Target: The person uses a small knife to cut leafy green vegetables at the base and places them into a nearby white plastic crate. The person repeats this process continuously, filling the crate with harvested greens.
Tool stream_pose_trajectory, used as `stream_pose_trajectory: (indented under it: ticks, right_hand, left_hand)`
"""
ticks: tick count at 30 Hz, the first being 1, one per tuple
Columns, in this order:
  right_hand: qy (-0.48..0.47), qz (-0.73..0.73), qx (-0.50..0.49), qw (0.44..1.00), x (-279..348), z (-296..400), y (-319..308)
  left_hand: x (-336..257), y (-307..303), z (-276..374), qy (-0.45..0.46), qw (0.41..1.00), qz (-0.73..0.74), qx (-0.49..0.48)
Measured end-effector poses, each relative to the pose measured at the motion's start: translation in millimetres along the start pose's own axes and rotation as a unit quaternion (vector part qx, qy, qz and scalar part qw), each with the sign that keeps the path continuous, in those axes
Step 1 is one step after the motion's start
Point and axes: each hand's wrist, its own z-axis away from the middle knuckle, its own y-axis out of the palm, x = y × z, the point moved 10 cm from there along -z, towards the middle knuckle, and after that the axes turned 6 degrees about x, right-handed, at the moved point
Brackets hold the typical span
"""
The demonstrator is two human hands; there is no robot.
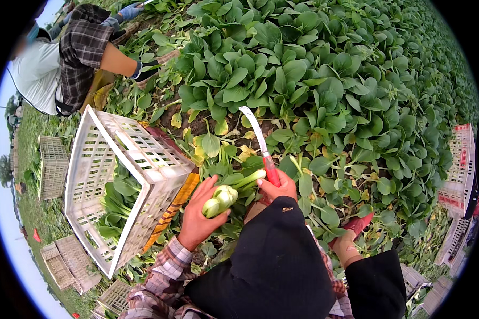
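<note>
My left hand [201, 213] holds a cut head of bok choy [220, 200], its pale base turned towards me and its leaves pointing away. In my right hand [281, 185] is the red handle of a harvesting sickle [256, 129], its curved blade rising over the ground in front of me. Between my right thumb and fingers there is also a pale green leaf stalk [249, 178], beside the head. To my left stands a white plastic crate [145, 195] with several bok choy [121, 191] inside. Rows of growing bok choy [287, 71] spread out ahead.
A seated co-worker [80, 52] with gloved hands is at the upper left. More crates stand behind on the left [54, 167], at the lower left [70, 263] and on the far right [459, 167]. Loose and yellowed leaves [223, 127] cover the soil near my shoes [357, 227].
</note>
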Motion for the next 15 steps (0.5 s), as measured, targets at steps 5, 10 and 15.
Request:
stream_pose_trajectory:
  ticks: [5,10,15]
  right_hand:
    - [-0.009,0.121,0.107,0.987,8,8,25]
    - [-0.085,0.254,-0.129,0.955,15,-1,-81]
    - [-0.143,0.22,-0.268,0.927,25,-32,-161]
  left_hand:
    - [36,61,-15,-0.188,0.915,0.317,0.162]
    - [-23,55,-73,0.009,0.967,-0.16,0.196]
    - [-91,125,-174,0.348,0.794,-0.485,0.119]
